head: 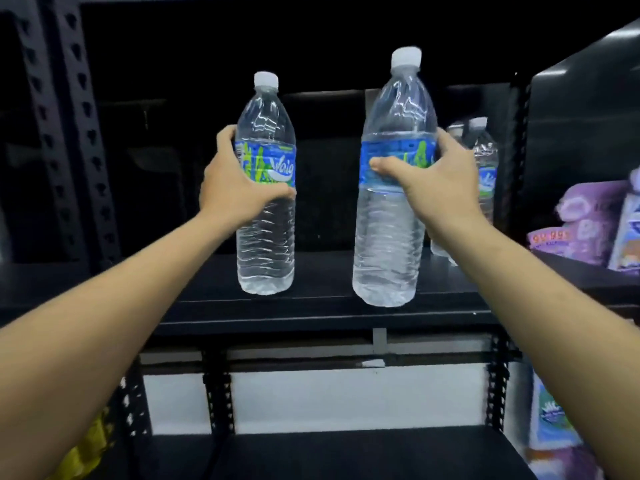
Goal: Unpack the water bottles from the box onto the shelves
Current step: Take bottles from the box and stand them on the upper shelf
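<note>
The left bottle [266, 237] and right bottle [391, 237], clear w/ white caps and filled w/ water nearly to the neck, are held upright over the near edge of the black shelf [329, 306]. Each is gripped at its blue-green label, by the left hand [235, 188] and right hand [440, 178] resp., fingers wrapped round. White script on the left label is read approx. as "Vaia". Stocked bottles [485, 161] are stood far right on the shelf, w/ purple packs [581, 223] beyond.

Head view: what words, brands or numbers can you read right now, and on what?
"Vaia", as best it reads: label of the left bottle, held in the left hand.
Right bottle, in the right hand: label turned away, no word readable.
Back bottles on the shelf: lettering blurred.
Purple packs: pink digits too blurred to read.
</note>
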`<state>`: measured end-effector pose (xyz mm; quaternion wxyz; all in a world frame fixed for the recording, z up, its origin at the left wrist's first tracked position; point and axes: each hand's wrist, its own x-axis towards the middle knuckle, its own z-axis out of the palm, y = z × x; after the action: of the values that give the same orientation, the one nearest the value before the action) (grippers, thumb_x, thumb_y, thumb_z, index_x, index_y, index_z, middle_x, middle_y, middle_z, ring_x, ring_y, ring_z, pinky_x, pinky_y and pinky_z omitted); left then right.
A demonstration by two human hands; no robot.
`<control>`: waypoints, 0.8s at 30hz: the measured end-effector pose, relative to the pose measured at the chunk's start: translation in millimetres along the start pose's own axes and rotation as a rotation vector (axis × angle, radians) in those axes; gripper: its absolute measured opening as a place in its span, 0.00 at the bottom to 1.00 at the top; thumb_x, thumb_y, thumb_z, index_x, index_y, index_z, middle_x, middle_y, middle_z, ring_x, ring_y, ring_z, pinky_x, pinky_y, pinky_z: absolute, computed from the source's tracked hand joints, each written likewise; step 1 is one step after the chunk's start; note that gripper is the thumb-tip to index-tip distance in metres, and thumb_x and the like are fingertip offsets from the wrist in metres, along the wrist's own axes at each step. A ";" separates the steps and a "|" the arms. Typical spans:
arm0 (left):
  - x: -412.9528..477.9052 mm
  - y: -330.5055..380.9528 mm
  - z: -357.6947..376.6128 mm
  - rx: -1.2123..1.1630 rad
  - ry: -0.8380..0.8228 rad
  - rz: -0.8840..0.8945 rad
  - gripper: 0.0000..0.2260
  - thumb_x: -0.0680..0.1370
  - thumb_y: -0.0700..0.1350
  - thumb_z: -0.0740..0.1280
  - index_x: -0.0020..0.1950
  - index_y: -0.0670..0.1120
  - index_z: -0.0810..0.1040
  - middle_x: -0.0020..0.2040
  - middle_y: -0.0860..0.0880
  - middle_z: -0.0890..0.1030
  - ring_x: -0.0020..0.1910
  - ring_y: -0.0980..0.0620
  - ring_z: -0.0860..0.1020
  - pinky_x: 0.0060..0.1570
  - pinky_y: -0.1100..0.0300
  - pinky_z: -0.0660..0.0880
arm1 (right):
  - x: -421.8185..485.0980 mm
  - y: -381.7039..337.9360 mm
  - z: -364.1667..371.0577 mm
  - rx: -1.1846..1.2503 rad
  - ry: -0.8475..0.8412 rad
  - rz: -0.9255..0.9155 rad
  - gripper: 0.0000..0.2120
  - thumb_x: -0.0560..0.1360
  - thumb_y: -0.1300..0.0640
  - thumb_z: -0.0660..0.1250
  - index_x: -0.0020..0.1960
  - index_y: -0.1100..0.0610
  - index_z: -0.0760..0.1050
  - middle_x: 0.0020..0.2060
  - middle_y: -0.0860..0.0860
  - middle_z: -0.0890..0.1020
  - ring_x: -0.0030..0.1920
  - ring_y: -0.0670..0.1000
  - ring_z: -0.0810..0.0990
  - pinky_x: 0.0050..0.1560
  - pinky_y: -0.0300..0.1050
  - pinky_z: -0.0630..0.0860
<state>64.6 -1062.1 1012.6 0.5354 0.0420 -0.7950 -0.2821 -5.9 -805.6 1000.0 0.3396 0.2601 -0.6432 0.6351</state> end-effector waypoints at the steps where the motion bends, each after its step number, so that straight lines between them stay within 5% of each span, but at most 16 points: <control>1: 4.5 -12.3 -1.3 0.001 -0.005 -0.004 0.51 0.57 0.56 0.84 0.75 0.54 0.62 0.61 0.56 0.79 0.58 0.53 0.79 0.61 0.50 0.77 | 1.8 0.4 14.5 -0.003 -0.003 -0.004 0.39 0.55 0.35 0.80 0.61 0.52 0.80 0.50 0.46 0.87 0.53 0.48 0.86 0.55 0.51 0.84; 4: 14.7 -50.3 -2.3 0.003 -0.020 -0.037 0.50 0.58 0.55 0.84 0.75 0.55 0.62 0.60 0.57 0.79 0.57 0.53 0.78 0.61 0.50 0.77 | 4.3 8.2 56.9 -0.010 -0.024 -0.002 0.34 0.57 0.38 0.81 0.59 0.52 0.81 0.49 0.47 0.87 0.51 0.50 0.87 0.54 0.51 0.84; 9: 30.7 -99.1 -6.1 -0.077 -0.032 -0.057 0.50 0.59 0.55 0.84 0.76 0.56 0.62 0.61 0.58 0.80 0.59 0.55 0.79 0.62 0.55 0.76 | 12.0 29.7 119.9 -0.044 -0.071 0.007 0.56 0.52 0.28 0.79 0.72 0.56 0.73 0.62 0.49 0.84 0.65 0.53 0.81 0.64 0.54 0.79; 12: 37.9 -117.7 -4.0 -0.121 -0.028 -0.033 0.48 0.61 0.52 0.84 0.76 0.57 0.63 0.60 0.60 0.81 0.58 0.57 0.80 0.62 0.57 0.76 | 10.0 34.4 150.3 -0.076 -0.054 0.020 0.51 0.59 0.31 0.76 0.76 0.55 0.70 0.63 0.47 0.83 0.66 0.53 0.79 0.68 0.53 0.76; 15: 42.4 -132.1 1.1 -0.173 -0.034 -0.005 0.49 0.63 0.53 0.83 0.78 0.59 0.60 0.63 0.62 0.79 0.60 0.59 0.79 0.65 0.58 0.74 | 6.1 42.6 171.8 -0.093 -0.040 0.019 0.48 0.70 0.38 0.74 0.82 0.55 0.58 0.73 0.49 0.75 0.74 0.51 0.71 0.75 0.48 0.67; 19: 37.7 -145.3 14.5 -0.231 -0.034 -0.030 0.54 0.67 0.54 0.82 0.83 0.56 0.49 0.71 0.61 0.73 0.68 0.61 0.73 0.70 0.61 0.69 | 3.4 56.3 190.1 -0.113 0.007 -0.035 0.46 0.73 0.36 0.71 0.83 0.55 0.56 0.75 0.51 0.73 0.75 0.52 0.70 0.76 0.47 0.65; 21: 31.4 -150.7 23.4 -0.236 0.024 -0.038 0.54 0.66 0.59 0.80 0.83 0.57 0.50 0.74 0.59 0.71 0.71 0.58 0.72 0.73 0.54 0.68 | 2.5 60.7 193.6 -0.126 -0.017 -0.031 0.46 0.76 0.38 0.71 0.84 0.55 0.52 0.79 0.50 0.66 0.78 0.50 0.64 0.72 0.38 0.58; 24: 21.3 -152.7 31.5 -0.243 0.084 -0.039 0.52 0.67 0.61 0.80 0.82 0.57 0.53 0.75 0.58 0.71 0.70 0.61 0.71 0.72 0.59 0.66 | -4.3 66.5 193.1 -0.128 -0.057 -0.066 0.48 0.75 0.37 0.71 0.84 0.53 0.49 0.80 0.48 0.63 0.79 0.47 0.62 0.71 0.35 0.56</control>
<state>-7.9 -1185.1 946.5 0.5638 0.0041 -0.7310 -0.3845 -74.6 -994.0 961.3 0.3578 0.2767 -0.6830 0.5736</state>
